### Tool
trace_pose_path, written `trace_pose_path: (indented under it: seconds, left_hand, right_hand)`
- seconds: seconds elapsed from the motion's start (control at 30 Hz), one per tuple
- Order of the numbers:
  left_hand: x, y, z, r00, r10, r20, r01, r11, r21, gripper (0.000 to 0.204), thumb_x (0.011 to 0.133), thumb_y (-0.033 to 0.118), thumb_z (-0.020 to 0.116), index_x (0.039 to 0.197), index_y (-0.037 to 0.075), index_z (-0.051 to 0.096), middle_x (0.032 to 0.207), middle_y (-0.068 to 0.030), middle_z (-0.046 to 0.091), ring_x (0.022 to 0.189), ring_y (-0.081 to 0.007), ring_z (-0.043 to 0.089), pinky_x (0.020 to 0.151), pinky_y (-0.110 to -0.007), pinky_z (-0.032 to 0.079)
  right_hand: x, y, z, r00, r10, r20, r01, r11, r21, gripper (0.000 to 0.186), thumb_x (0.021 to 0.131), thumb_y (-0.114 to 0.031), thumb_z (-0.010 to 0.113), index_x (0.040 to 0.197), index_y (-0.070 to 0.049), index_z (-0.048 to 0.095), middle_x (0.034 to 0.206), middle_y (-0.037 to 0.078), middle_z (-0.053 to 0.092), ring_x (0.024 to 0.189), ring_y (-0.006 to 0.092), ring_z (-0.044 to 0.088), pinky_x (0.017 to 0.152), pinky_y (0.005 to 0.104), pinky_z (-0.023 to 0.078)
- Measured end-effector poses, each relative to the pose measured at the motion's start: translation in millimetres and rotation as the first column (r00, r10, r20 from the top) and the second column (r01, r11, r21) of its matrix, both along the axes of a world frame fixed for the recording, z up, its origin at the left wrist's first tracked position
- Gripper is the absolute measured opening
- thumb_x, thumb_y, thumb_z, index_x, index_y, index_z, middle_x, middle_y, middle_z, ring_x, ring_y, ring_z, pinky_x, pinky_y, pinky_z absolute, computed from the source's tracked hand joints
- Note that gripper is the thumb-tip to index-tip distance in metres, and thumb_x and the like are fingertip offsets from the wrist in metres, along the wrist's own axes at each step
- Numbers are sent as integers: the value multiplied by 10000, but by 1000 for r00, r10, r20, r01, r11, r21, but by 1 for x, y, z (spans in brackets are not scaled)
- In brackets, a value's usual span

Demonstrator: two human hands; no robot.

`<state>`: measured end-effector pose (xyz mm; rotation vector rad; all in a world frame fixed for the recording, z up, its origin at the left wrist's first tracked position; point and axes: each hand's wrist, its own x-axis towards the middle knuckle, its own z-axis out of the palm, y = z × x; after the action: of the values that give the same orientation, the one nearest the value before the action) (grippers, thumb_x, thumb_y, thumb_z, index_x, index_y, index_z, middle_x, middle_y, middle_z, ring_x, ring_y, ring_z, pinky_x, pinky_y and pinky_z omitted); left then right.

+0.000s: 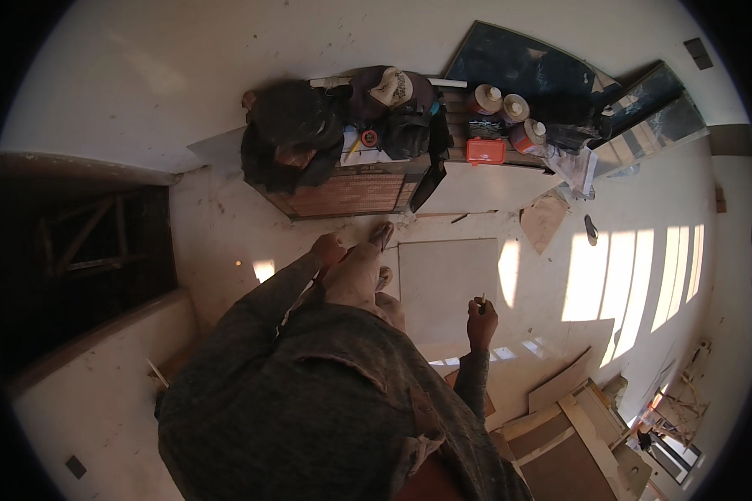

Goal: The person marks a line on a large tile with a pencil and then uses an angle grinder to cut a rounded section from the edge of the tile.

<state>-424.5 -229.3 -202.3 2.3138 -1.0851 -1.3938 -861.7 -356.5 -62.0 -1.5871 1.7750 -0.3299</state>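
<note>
Pale, dusty floor (226, 242) fills most of the frame, striped by window light at the right, with a dark stairwell opening at the left. Near the centre lies a large square light tile (447, 284), flat on the floor, just beside the person's sandalled foot (382, 235). The right hand (481, 321), just below the tile's lower right corner, has its fingers closed on a small thin stick, likely a pencil (482, 299), pointing upward in the picture. The left hand (327, 248) is held as a loose fist beside the raised knee left of the tile; whether it grips anything I cannot tell. Such a tile looks stiff, fairly heavy and brittle, with smooth faces that would slip, so opposite edges seem the safest places to grip, keeping corners from knocking. Above the tile, at upper centre, a low wooden bench (351, 196) carries dark bags (288, 134), a cap (390, 86), a small red case (485, 150) and three spools (510, 113). Cut tile offcuts (545, 219) lie at the tile's upper right, boards (560, 417) at the lower right, so that side is crowded.
</note>
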Motion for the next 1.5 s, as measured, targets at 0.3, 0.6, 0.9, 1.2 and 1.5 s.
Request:
trace_pose_path:
  seconds: [0.3,0.6,0.9,1.2,1.5]
  left_hand:
    - [32,-82,9,966,258,8,-247,932,-264,589,862,190,679,1365,-85,543,1327,-292,631,1261,-419,605,1053,-474,495]
    - [74,-205,5,955,294,49,-266,915,-303,731,875,246,725,1454,-102,445,1395,-305,572,1305,-417,566,1102,-486,464]
    - [98,-181,-47,953,296,-63,-301,948,-107,684,904,245,707,1465,-56,457,1417,-292,561,1329,-402,550,1117,-478,457]
    - [64,-108,-42,989,-143,-50,149,972,183,562,894,246,694,1367,-36,582,1370,-233,629,1287,-360,603,1086,-453,498]
    - [-6,-51,-49,138,-988,-70,990,135,43,586,831,443,748,1313,115,692,1181,-155,695,1216,-339,603,1067,-510,471]
  right_hand:
    - [6,69,-4,998,51,-46,-47,994,96,266,901,-212,698,1030,17,741,778,167,723,719,248,710,710,373,550]
    - [37,31,12,997,23,-75,-14,992,122,254,924,-189,686,1065,18,723,788,136,732,746,211,718,708,367,552]
    - [84,11,13,999,38,-23,-33,986,165,266,926,-226,663,1010,16,734,780,139,725,717,215,709,694,376,544]
    - [98,22,11,976,-215,19,211,970,123,238,912,-193,693,972,31,743,731,55,676,694,132,608,686,320,510]
    - [22,115,-9,223,-889,401,827,390,404,399,1049,-344,591,1167,27,681,833,27,651,708,100,569,673,292,518]
